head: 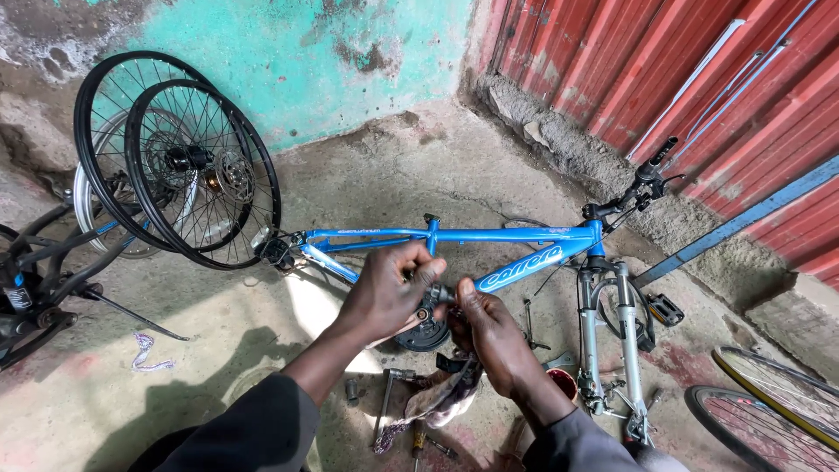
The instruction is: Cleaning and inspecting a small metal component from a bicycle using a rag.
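Note:
A blue bicycle frame (489,236) without wheels lies on the concrete floor, its silver front fork (603,332) and handlebar (642,179) to the right. My left hand (389,293) and my right hand (489,332) meet over the frame's middle, both closed on a small dark metal part (437,293). A black round chainring or crank piece (424,336) sits just under my hands. A grimy rag (437,402) hangs below my right hand.
Two black spoked wheels (188,166) lean on the teal wall at left, beside another dark bicycle (35,280). Tools (384,402) and a small red cup (561,382) lie on the floor near me. More wheel rims (769,411) rest at bottom right. Red corrugated metal (699,79) stands behind.

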